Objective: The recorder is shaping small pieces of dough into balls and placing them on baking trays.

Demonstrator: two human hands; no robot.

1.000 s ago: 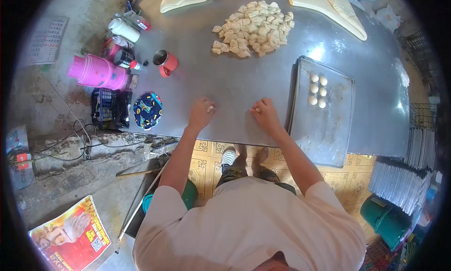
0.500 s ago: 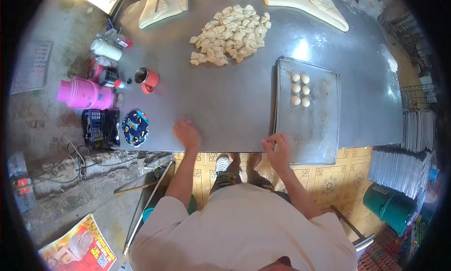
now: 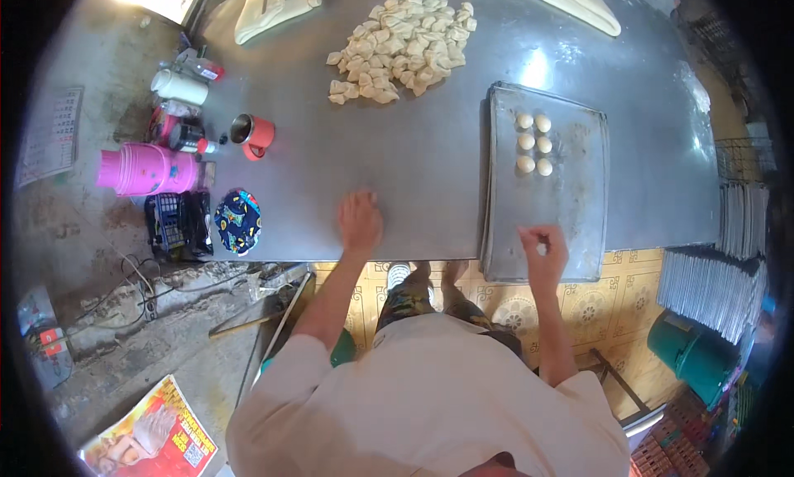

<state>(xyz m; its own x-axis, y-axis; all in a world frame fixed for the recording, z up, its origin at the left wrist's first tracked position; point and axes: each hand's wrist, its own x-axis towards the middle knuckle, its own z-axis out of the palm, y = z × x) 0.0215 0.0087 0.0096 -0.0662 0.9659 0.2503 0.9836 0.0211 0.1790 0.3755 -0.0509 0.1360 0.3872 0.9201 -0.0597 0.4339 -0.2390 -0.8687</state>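
Observation:
My right hand (image 3: 546, 258) is over the near part of a dark metal baking tray (image 3: 571, 204), its fingers curled in a pinch around a small pale dough ball (image 3: 542, 249). Several round dough balls (image 3: 525, 142) sit in two columns on the tray's far half. My left hand (image 3: 361, 225) rests palm down on the metal table (image 3: 422, 171), left of the tray, fingers together and bent over; what lies under it is hidden. Beyond both hands is a loose heap of cut dough pieces (image 3: 405, 47).
Thick dough slabs (image 3: 277, 6) lie at the table's far side. Along the left are a red mug (image 3: 260, 133), a pink jug (image 3: 153, 169), a white bottle (image 3: 180, 87) and a patterned cloth item (image 3: 239, 221). Stacked trays (image 3: 711, 291) and a green bin (image 3: 691, 353) stand at right.
My right hand has moved right and away from me, from the tray's near left edge to over the tray, with the dough ball. My left hand has shifted right across the table.

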